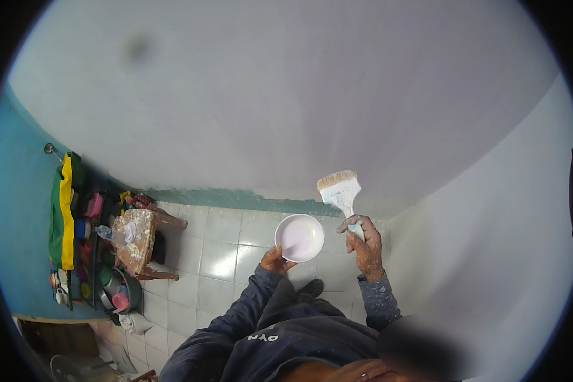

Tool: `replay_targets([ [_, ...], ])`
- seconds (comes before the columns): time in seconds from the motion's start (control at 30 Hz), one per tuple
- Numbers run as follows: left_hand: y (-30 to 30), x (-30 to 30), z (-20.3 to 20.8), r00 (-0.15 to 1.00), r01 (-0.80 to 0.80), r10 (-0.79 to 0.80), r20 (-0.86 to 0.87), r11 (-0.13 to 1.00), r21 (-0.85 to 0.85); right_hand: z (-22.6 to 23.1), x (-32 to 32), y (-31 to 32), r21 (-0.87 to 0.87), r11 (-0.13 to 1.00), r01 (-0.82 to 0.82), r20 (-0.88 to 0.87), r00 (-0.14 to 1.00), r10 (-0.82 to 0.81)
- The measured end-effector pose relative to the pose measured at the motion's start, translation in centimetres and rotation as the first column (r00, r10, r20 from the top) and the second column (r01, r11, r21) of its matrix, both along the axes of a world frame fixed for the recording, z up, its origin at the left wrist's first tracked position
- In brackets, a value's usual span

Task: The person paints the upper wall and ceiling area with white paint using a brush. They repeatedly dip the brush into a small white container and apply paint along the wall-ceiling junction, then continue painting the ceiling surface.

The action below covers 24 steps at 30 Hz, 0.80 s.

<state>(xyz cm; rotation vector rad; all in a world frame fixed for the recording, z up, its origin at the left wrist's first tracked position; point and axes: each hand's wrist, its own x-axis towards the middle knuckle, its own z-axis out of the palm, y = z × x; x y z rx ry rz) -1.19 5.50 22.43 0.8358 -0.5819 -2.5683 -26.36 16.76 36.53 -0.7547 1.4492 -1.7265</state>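
Observation:
My left hand [275,260] grips the rim of a round white bowl [280,253], its thumb over the edge and its other fingers partly hidden beneath. Pale pinkish-white paint [302,237] lies inside. To the right, my right hand [365,248] is closed around the handle of a wide paintbrush [341,192]. The brush points upward with its tan bristles away from me, and white paint coats its body. Brush and bowl are apart. Ahead of both is a wall [286,102] with a whitish, faintly lilac coat; a teal strip [235,198] shows along its foot.
A paint-spattered stool [135,245] at the left carries a clear plastic bottle [103,232] and a crumpled cloth. Behind it, shelves of colourful household items and a basin [128,290] line a blue wall [22,216]. A pale wall [490,223] rises at right. Glossy tiles [219,242] cover the floor.

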Motion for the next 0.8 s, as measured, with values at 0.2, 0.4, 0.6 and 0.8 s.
replay_targets([
  [0.2,0.7,-0.3,1.6,0.998,0.037,-0.020,0.065,0.961,-0.273,2.1,0.2,0.0,-0.054,0.998,0.041,-0.145,0.988,-0.048],
  [0.4,1.8,-0.6,3.2,0.992,-0.117,0.116,0.050,0.993,0.027,2.9,-0.3,0.7,0.199,0.949,0.246,-0.217,0.955,-0.202],
  [0.6,1.9,-0.3,3.5,0.999,-0.037,0.037,0.002,0.999,-0.039,4.3,-0.1,0.7,0.011,0.938,0.348,-0.517,0.804,-0.292],
  [0.8,0.9,-1.1,5.5,0.997,-0.021,0.021,-0.080,1.000,-0.005,6.6,1.9,-1.7,0.021,0.970,0.242,-0.382,0.898,-0.216],
])
